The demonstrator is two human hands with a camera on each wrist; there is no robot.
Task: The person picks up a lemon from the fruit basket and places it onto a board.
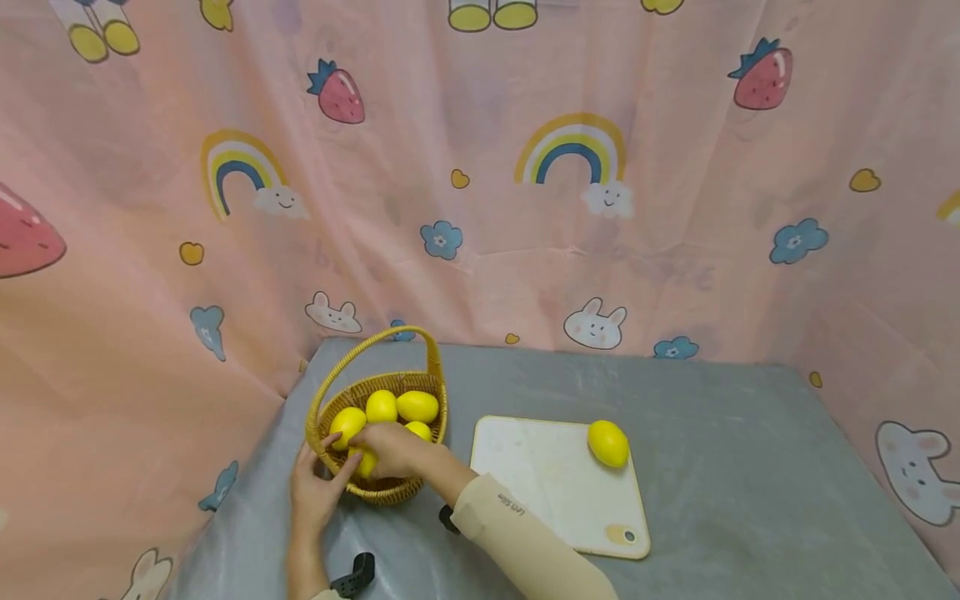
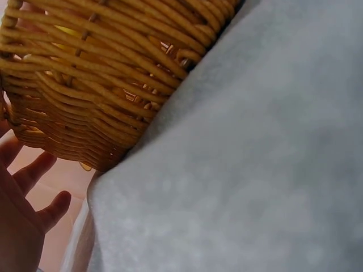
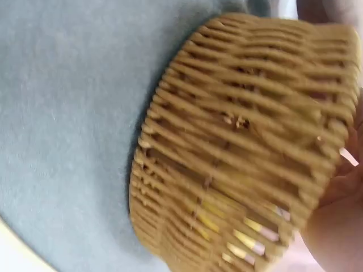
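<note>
From the head camera I see a round wicker basket with an arched handle, standing at the near left of a table under soft grey cloth. It holds several smooth, oval yellow lemons. My right hand reaches over the rim, fingers curled round a lemon at the front. My left hand lies against the basket's left wall, fingers fairly straight. Right of the basket is a flat white cutting board with rounded corners, and one more lemon lies on its far right corner. A pink printed curtain hangs behind.

The left wrist camera shows what the head view cannot: the tight ribbed weave of the basket close up, resting on the felt-like cloth, with my open fingers just beside it.

The right wrist view is blurred; I make out the woven wall with yellow showing through its gaps, but cannot tell the grip there.
</note>
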